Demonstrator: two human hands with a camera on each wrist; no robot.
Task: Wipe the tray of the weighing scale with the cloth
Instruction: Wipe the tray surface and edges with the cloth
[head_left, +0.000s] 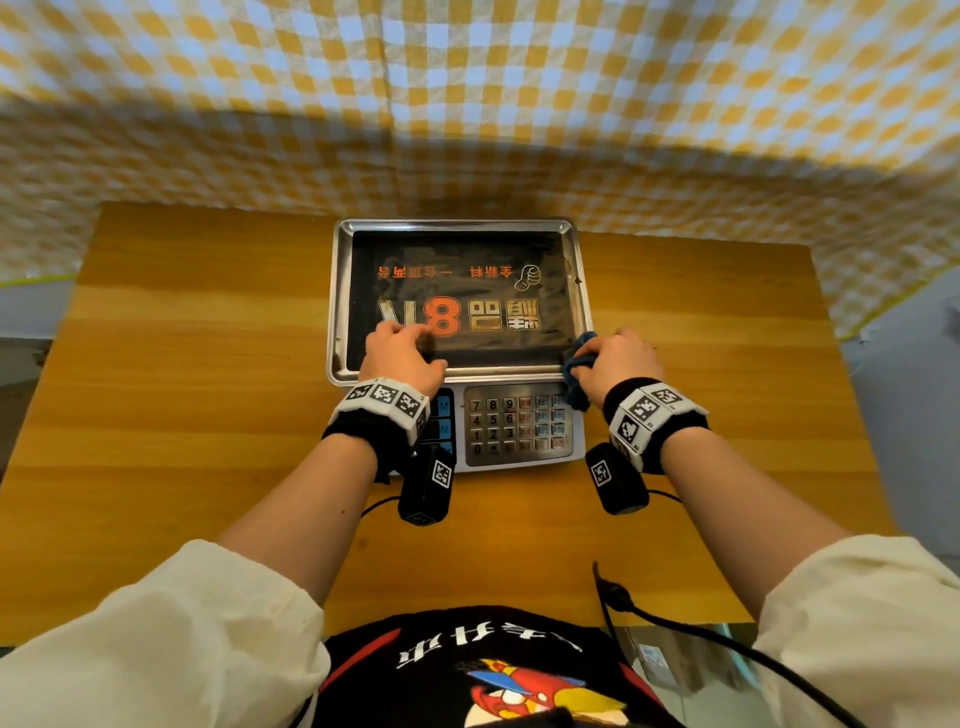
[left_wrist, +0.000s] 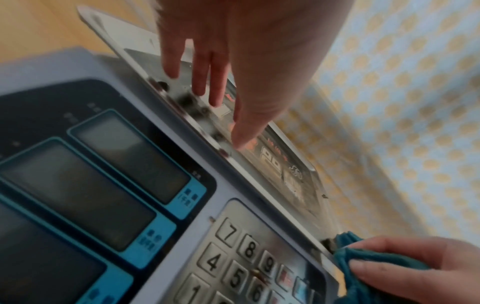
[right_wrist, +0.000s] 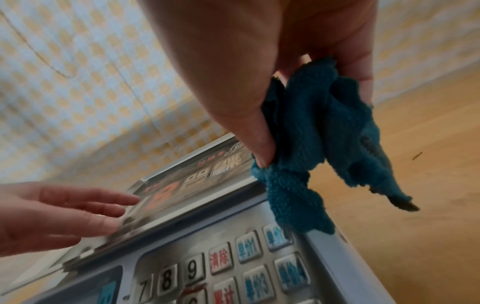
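A weighing scale (head_left: 511, 457) stands on a wooden table, its steel tray (head_left: 460, 225) lined with a black printed sheet (head_left: 457, 291). My left hand (head_left: 397, 353) hovers over the tray's near left corner with straight fingers (left_wrist: 200, 67) and holds nothing. My right hand (head_left: 618, 358) grips a crumpled blue cloth (head_left: 576, 371) at the tray's near right corner. In the right wrist view the cloth (right_wrist: 311, 148) hangs from thumb and fingers over the keypad's right edge. Dark specks (left_wrist: 185, 98) lie along the tray's near rim.
The keypad (head_left: 517, 423) and blue-framed displays (left_wrist: 124, 156) face me below the tray. A yellow-and-white checked curtain (head_left: 467, 88) hangs behind the table (head_left: 182, 338). A black cable (head_left: 675, 623) runs across the table's near right edge.
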